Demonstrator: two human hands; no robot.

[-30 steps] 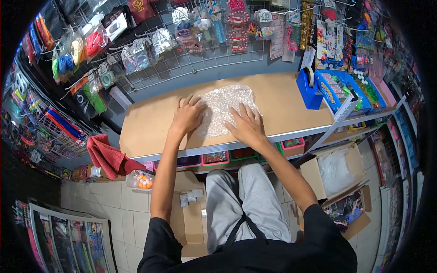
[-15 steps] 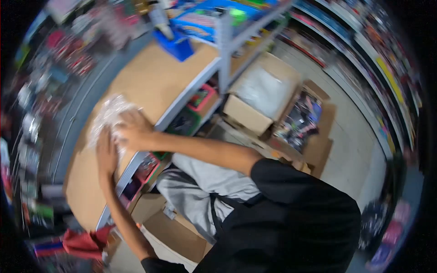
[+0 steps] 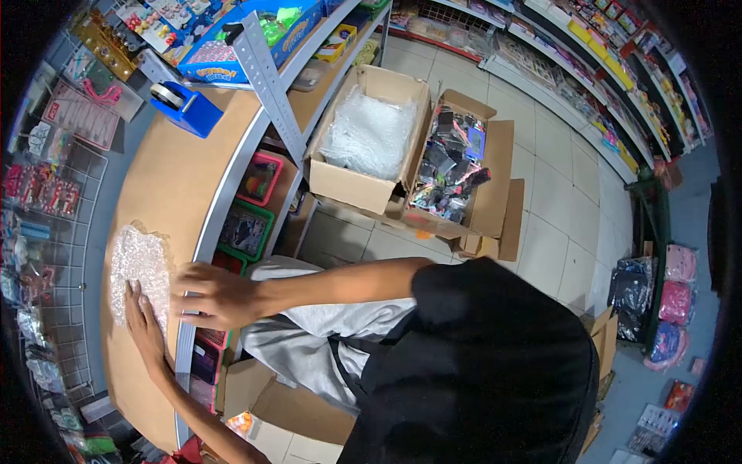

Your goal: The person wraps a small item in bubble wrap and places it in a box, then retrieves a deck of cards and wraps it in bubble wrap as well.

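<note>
A sheet of bubble wrap [image 3: 141, 259] lies on the curved wooden tabletop [image 3: 182, 166], near the wall side. My left hand [image 3: 144, 321] rests flat on its lower part, fingers stretched out together. Just right of the wrap, at the metal-trimmed table edge, my right hand [image 3: 220, 295] hovers with fingers bent and slightly apart, and nothing shows in them. The right fingertips are close to the wrap's right border.
A blue tape dispenser [image 3: 188, 108] stands farther up the tabletop. On the floor, one cardboard box [image 3: 348, 185] holds folded bubble wrap and another [image 3: 495, 193] holds small packaged goods. Baskets [image 3: 246, 230] sit under the tabletop. Wire racks [image 3: 77, 255] of hanging goods line the left.
My right hand has come off the bubble wrap toward the table edge, while the left stays on it. The wrap now lies flatter. My view has turned, and the picture is sharper.
</note>
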